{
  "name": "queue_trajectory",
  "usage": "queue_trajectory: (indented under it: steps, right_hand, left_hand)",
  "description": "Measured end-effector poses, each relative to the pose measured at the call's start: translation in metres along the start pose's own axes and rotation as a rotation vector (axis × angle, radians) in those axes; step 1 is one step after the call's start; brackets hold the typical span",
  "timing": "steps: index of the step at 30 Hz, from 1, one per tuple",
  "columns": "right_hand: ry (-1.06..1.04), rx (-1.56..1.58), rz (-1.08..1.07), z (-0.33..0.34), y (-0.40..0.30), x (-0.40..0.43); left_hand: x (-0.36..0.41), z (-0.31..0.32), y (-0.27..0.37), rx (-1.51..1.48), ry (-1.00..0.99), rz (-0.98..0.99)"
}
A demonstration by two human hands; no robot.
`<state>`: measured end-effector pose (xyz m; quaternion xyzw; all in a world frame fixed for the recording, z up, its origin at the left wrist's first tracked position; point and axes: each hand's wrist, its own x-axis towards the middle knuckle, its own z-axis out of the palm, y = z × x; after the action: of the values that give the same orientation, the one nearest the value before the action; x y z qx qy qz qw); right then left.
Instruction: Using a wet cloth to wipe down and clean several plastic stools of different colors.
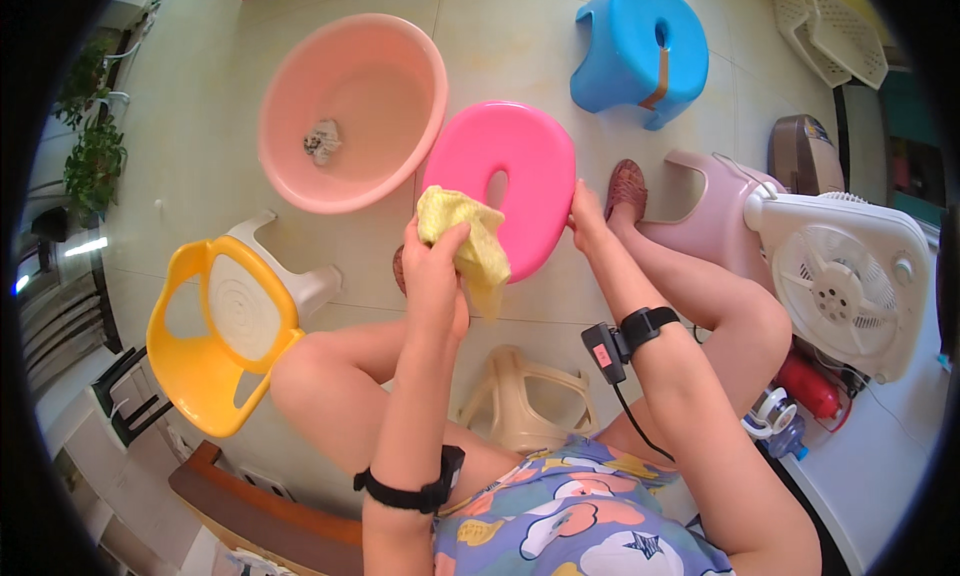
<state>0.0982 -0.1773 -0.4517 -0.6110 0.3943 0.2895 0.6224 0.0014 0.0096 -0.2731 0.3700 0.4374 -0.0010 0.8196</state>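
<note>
A bright pink plastic stool with an oval slot in its seat is in front of me. My left hand grips a yellow cloth, which drapes over the stool's near left part. At the stool's right rim, my right hand holds the edge, its fingertips partly hidden beneath. Just beyond, on the left, stands a pink plastic basin of water with a small wet grey cloth in it.
A blue stool with brown tape stands at the far right. A yellow-and-white child's chair is at left. To the right are a mauve stool and a white box fan. A beige stool lies between my legs.
</note>
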Motion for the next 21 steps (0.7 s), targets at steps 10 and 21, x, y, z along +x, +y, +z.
queue_trajectory:
  steps: [10, 21]
  right_hand:
    - [-0.533, -0.114, -0.328, -0.012, -0.049, -0.171]
    - [-0.447, -0.383, -0.592, -0.065, -0.041, -0.237]
  left_hand:
    - [0.001, 0.014, -0.010, -0.327, -0.129, -0.194]
    - [-0.030, -0.018, -0.026, -0.196, -0.177, -0.167]
